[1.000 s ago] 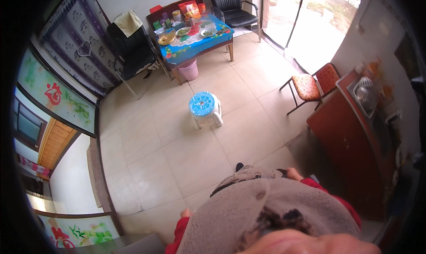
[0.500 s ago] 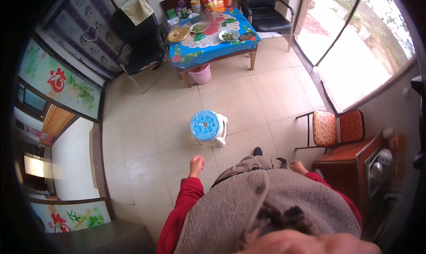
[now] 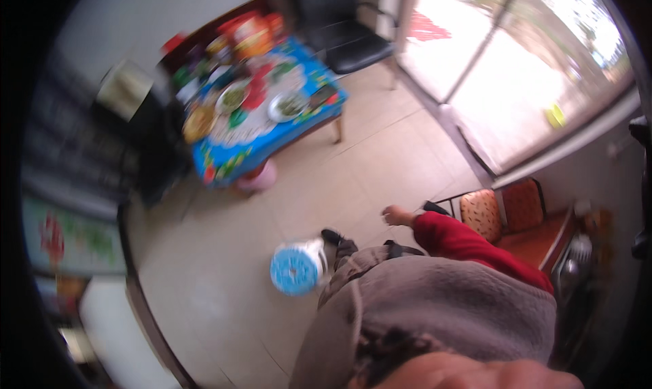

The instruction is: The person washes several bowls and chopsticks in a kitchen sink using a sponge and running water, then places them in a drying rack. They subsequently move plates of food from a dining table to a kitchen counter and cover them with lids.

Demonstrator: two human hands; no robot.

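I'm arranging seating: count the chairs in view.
3: dark chair left of the table, black chair beyond its right end, orange chair right of the right hand. More may be hidden.

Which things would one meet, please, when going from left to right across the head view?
Cream cloth → yellowish basket on the table → blue-topped stool → orange patterned chair → yellow-green object outdoors.

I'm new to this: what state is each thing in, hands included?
Right hand: loosely curled, nothing seen held
Left hand: out of view
Blue-topped stool: upright
Left plate: holding green food
Right plate: holding green food
Tablecloth: spread out
Pale cloth: draped on a dark chair
Pink bin: partly hidden
Patterned chair: upright
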